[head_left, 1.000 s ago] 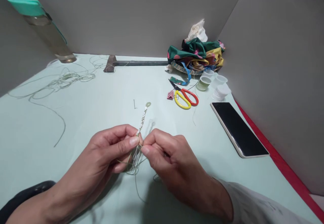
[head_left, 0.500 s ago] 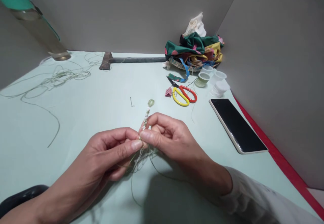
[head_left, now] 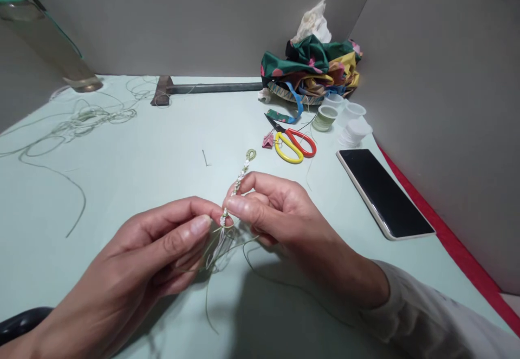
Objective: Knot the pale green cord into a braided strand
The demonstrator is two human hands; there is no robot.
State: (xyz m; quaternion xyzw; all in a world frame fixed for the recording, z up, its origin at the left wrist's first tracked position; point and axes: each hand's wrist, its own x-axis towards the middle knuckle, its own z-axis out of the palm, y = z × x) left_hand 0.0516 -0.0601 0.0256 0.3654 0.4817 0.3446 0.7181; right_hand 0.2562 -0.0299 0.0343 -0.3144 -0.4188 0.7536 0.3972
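Observation:
A narrow braided cord (head_left: 240, 177) in green and white slants up between my hands, with a small green loop at its far end. My right hand (head_left: 272, 207) is closed, pinching the braid between thumb and forefinger. Against the braid's near end rests the forefinger of my left hand (head_left: 170, 245), behind it; the thumb lies just to the left, and the other fingers curl in. Loose green and white strands (head_left: 217, 253) hang below the braid, passing by my left fingers and onto the table.
Scissors (head_left: 290, 143), a pink clip (head_left: 268, 139), thread spools (head_left: 325, 118) and a phone (head_left: 385, 194) lie to the right. Behind are a hammer (head_left: 215, 87) and a fabric pile (head_left: 312, 69). Tangled cord (head_left: 89, 121) and a bottle (head_left: 52, 45) stand left; a pin (head_left: 205, 158) lies mid-table.
My left thumb has moved back from the braid, baring its near end. The right hand still pinches the braid, whose loop now leans further right. The whole view has shifted slightly.

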